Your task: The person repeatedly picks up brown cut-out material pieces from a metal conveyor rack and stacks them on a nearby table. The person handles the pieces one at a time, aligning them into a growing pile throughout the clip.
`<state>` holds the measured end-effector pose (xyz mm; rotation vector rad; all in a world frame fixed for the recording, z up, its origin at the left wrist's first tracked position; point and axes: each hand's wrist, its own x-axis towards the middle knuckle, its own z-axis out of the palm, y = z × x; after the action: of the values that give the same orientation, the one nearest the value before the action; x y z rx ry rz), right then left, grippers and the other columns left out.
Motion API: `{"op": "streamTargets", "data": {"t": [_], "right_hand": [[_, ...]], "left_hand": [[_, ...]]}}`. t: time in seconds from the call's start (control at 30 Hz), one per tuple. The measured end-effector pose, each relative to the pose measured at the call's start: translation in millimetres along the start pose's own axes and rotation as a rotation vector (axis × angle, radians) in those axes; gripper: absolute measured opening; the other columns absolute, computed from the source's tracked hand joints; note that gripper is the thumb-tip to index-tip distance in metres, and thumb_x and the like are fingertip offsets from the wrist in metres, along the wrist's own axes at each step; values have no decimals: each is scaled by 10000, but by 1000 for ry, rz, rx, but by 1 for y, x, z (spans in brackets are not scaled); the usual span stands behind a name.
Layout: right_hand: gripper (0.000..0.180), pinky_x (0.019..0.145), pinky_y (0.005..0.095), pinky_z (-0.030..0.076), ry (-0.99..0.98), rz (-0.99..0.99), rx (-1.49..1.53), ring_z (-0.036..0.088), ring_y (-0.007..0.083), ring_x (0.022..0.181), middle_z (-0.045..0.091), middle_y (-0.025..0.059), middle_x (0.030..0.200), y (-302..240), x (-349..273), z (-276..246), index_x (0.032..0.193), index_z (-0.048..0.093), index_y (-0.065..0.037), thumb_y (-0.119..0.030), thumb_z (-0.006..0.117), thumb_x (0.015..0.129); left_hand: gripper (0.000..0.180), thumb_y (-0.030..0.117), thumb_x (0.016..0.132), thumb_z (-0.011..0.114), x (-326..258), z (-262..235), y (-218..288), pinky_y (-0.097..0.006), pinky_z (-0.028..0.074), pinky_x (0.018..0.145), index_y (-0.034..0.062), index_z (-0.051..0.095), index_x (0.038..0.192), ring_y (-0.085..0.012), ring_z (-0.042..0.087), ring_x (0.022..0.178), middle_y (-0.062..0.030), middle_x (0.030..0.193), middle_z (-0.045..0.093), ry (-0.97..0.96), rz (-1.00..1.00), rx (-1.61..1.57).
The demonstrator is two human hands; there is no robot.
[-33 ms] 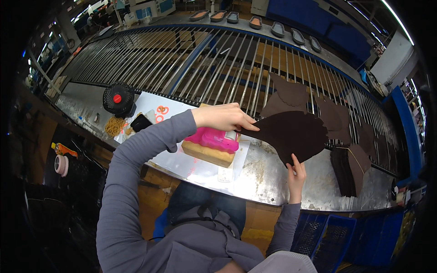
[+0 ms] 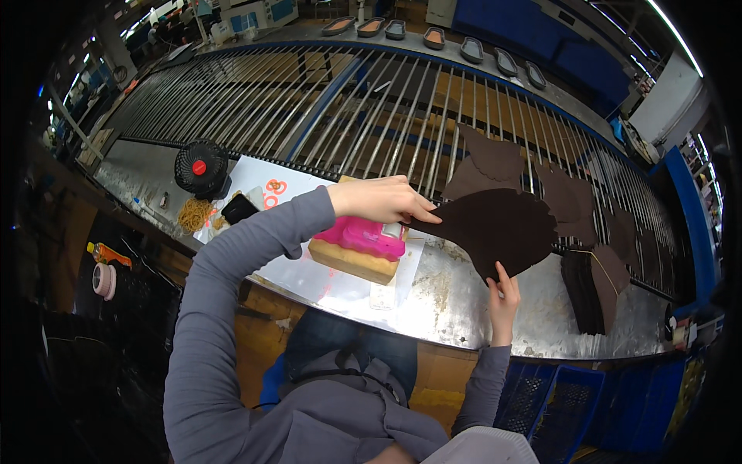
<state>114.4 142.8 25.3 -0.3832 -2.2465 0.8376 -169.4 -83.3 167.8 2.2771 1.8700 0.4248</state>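
Note:
My left hand pinches the narrow left tip of a dark brown flat cut piece, which looks like leather or fabric. At the lower edge of that piece, my right hand grips it between thumb and fingers. The piece is held up over the metal table, and its right edge is notched. Below my left hand lies a bright pink moulded form on a pale wooden block; my hand and wrist hide part of both.
More brown pieces lie on the roller conveyor beyond. A banded stack of pieces rests at the right. On the left are a black fan, rubber bands and a phone. Blue crates stand below.

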Motion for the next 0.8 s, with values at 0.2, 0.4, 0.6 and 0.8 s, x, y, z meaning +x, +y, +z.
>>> {"op": "streamTargets", "data": {"t": [0.2, 0.4, 0.6, 0.8], "right_hand": [[337, 890, 312, 501, 14, 84, 162, 648, 237, 1047, 641, 163, 1230, 11, -9, -30, 1178, 678, 14, 67, 667, 845], [418, 1096, 357, 326, 10, 88, 787, 482, 245, 1272, 538, 125, 1317, 4, 24, -83, 1166, 646, 61, -60, 741, 778], [576, 1070, 332, 412, -72, 261, 976, 552, 229, 1217, 574, 129, 1301, -11, 100, -115, 1346, 496, 63, -109, 700, 835], [502, 1046, 326, 455, 56, 245, 948, 570, 231, 1221, 574, 153, 1358, -26, 168, -80, 1357, 543, 44, 62, 621, 861]], "left_hand": [[531, -42, 842, 600, 23, -11, 11, -373, 518, 875, 136, 609, 1342, -375, 655, 1017, -224, 1382, 551, -68, -30, -311], [570, -94, 799, 598, 60, -59, 17, -294, 436, 734, 105, 622, 1333, -160, 454, 764, -97, 1196, 636, -170, 7, -687], [601, -109, 764, 562, 94, -84, 8, -259, 445, 745, 125, 646, 1311, -109, 415, 701, -44, 1230, 635, -280, -20, -758], [500, -22, 840, 604, 89, -93, -48, -331, 459, 931, 96, 624, 1326, -211, 585, 1035, -132, 1346, 578, 105, 38, -375]]}}
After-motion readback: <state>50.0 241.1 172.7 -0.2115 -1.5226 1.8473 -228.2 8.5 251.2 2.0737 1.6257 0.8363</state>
